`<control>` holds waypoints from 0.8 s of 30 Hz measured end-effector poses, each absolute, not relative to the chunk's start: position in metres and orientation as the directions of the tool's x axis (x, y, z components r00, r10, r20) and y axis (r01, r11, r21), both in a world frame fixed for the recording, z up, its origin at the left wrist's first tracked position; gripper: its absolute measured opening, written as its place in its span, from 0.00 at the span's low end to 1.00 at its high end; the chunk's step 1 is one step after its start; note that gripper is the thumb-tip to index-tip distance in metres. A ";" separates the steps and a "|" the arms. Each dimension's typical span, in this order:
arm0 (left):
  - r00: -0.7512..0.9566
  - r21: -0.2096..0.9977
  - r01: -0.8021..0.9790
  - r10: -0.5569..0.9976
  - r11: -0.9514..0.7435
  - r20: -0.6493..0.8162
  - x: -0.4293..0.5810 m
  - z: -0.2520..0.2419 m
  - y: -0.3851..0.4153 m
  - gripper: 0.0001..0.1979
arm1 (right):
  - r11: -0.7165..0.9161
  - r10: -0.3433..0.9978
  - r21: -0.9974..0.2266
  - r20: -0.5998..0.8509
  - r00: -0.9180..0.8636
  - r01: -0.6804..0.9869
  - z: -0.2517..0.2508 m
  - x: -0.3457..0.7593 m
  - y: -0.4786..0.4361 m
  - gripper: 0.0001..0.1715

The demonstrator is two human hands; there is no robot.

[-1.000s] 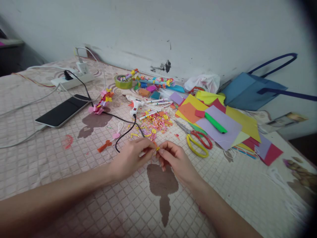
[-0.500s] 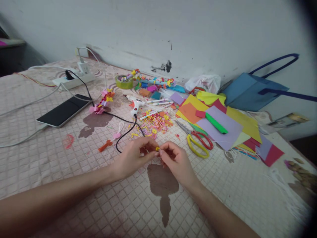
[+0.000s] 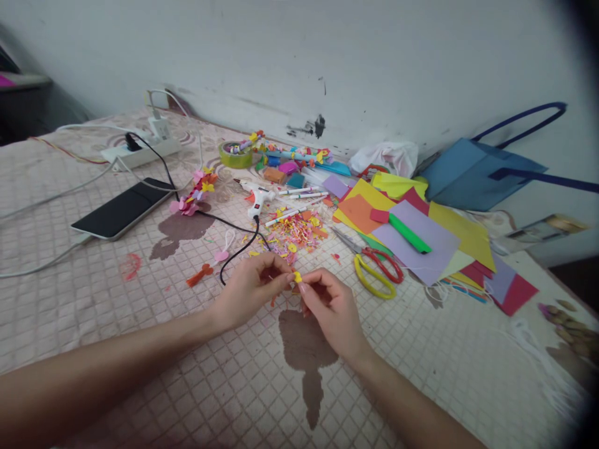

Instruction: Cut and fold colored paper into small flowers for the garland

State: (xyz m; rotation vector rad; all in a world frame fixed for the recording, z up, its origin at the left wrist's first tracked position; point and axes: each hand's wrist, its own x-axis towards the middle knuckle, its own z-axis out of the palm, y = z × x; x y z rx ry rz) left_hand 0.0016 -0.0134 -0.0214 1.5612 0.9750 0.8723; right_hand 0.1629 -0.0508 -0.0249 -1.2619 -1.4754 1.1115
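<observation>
Between my fingertips is a small yellow paper piece (image 3: 297,277), pinched from both sides. My left hand (image 3: 253,288) holds its left edge, with thumb and forefinger pressed together. On the other edge, my right hand (image 3: 333,307) grips with thumb and fingertips. Behind my hands lies a heap of coloured paper scraps (image 3: 299,234). A white glue gun (image 3: 258,201) rests beyond them, its black cord curving down near my left hand. Scissors (image 3: 374,274) with yellow and red handles lie to the right of my right hand.
Coloured paper sheets (image 3: 416,234) with a green cutter (image 3: 408,234) spread at the right, before a blue bag (image 3: 477,174). At the left are a tablet (image 3: 122,209) and a power strip (image 3: 140,153). Yellow-green tape (image 3: 235,156) sits near the wall. An orange tassel (image 3: 199,274) lies left of my hands.
The yellow paper piece has turned between my fingers and shows a larger, flatter face now. My left fingertips have shifted slightly up and left.
</observation>
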 end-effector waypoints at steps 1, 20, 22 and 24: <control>0.405 0.984 0.136 0.913 -0.117 0.052 0.001 -0.021 -0.013 0.07 | 0.085 0.992 -0.975 0.065 -0.104 0.205 -0.025 0.162 -0.051 0.06; 0.473 0.976 0.166 0.880 -0.145 0.050 0.001 -0.018 -0.013 0.04 | 0.106 0.992 -0.928 0.077 -0.095 0.358 -0.022 0.167 -0.048 0.05; 0.500 0.989 0.132 0.866 -0.071 -0.004 0.002 -0.021 -0.012 0.05 | 0.138 0.990 -0.912 0.114 -0.083 0.386 -0.022 0.166 -0.049 0.05; 0.524 0.992 0.123 0.849 0.005 -0.069 0.002 -0.022 -0.011 0.07 | 0.174 0.985 -0.887 0.154 -0.080 0.427 -0.021 0.166 -0.050 0.05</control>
